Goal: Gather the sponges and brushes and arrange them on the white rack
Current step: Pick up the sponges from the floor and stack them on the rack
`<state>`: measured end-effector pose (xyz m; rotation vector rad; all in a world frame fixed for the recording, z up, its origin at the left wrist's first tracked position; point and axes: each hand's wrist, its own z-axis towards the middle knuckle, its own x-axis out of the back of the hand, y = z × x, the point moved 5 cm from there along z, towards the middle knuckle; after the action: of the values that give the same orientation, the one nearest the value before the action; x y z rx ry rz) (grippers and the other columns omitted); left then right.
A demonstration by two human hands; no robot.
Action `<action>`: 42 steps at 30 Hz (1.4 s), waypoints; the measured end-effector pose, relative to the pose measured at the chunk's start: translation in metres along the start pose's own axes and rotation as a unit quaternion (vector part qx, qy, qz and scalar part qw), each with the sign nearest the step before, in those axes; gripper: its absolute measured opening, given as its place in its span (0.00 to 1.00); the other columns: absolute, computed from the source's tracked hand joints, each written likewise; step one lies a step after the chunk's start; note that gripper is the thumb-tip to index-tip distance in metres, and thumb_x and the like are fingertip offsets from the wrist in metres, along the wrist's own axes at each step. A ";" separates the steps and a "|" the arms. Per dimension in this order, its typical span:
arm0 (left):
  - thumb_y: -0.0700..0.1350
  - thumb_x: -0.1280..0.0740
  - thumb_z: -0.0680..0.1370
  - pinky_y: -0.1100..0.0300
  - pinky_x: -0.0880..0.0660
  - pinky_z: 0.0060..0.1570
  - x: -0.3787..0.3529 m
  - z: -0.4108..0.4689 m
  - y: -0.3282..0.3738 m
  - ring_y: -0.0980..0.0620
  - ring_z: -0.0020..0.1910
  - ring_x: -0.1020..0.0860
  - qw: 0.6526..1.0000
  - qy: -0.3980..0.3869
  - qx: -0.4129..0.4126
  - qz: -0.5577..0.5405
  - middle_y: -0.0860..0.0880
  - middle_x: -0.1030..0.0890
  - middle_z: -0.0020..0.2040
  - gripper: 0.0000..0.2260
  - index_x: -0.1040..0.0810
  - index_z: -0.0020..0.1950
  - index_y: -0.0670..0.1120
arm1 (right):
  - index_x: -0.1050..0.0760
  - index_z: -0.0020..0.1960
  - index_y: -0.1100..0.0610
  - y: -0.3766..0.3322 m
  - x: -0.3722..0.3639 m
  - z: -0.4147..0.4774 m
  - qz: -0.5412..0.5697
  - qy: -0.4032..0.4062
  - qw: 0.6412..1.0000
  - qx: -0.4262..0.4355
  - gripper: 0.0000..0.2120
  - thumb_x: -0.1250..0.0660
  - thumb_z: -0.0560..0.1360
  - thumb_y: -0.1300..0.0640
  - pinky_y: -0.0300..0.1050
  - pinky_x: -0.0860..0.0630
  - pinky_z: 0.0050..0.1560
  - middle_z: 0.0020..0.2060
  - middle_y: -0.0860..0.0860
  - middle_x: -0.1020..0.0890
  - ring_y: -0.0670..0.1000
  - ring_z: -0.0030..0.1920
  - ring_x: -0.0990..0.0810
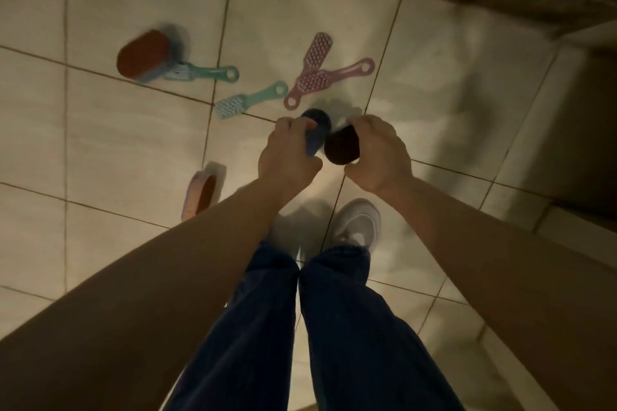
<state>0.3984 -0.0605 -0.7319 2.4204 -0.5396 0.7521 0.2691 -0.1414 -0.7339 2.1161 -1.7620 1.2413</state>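
**Gathering stage: one sponge in each hand**

The left hand point(287, 155) curls round a blue sponge point(318, 130); the right hand point(379, 152) grips a dark brown sponge point(341, 149), the two almost touching between the hands. Stacking both in one hand would likely free the other for the nearest teal brush point(250, 99) and pink brushes point(315, 78) on the floor point(434, 93) just beyond. Both sponges look oval, soft, blurred. No white rack shows.

Dim, warm yellowish light over the tiled floor point(117, 150); brightest patch mid-frame, falling off to murk at the upper right and lower corners; soft shadows pool beneath the hands; motion blur smears everything; wide-angle bending curves the grout lines near the edges.
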 end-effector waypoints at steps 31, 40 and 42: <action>0.54 0.45 0.73 0.50 0.24 0.49 0.046 -0.048 0.021 0.51 0.48 0.23 0.952 0.012 0.102 -0.287 0.51 0.23 0.53 0.25 0.35 0.70 0.51 | 0.25 0.51 0.51 -0.036 0.013 -0.064 0.543 0.017 0.798 -0.262 0.08 0.41 0.79 0.49 0.43 0.28 0.40 0.48 0.55 0.21 0.50 0.43 0.23; 0.44 0.47 0.81 0.55 0.24 0.43 0.166 -0.130 0.101 0.49 0.47 0.23 0.915 -0.006 0.097 -0.390 0.45 0.23 0.50 0.15 0.32 0.66 0.44 | 0.30 0.45 0.50 -0.115 0.148 -0.151 0.673 0.048 0.676 -0.296 0.09 0.45 0.82 0.52 0.50 0.21 0.48 0.43 0.53 0.21 0.52 0.45 0.21; 0.44 0.47 0.81 0.57 0.26 0.41 0.192 -0.153 0.116 0.50 0.46 0.23 0.916 -0.009 0.098 -0.389 0.43 0.23 0.52 0.17 0.32 0.68 0.42 | 0.29 0.44 0.50 -0.130 0.179 -0.172 0.684 0.054 0.665 -0.295 0.10 0.45 0.82 0.52 0.49 0.21 0.48 0.42 0.53 0.21 0.52 0.45 0.21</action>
<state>0.4259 -0.0980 -0.4642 2.5106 0.5139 0.4358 0.2921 -0.1403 -0.4546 0.0866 -3.0941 0.5663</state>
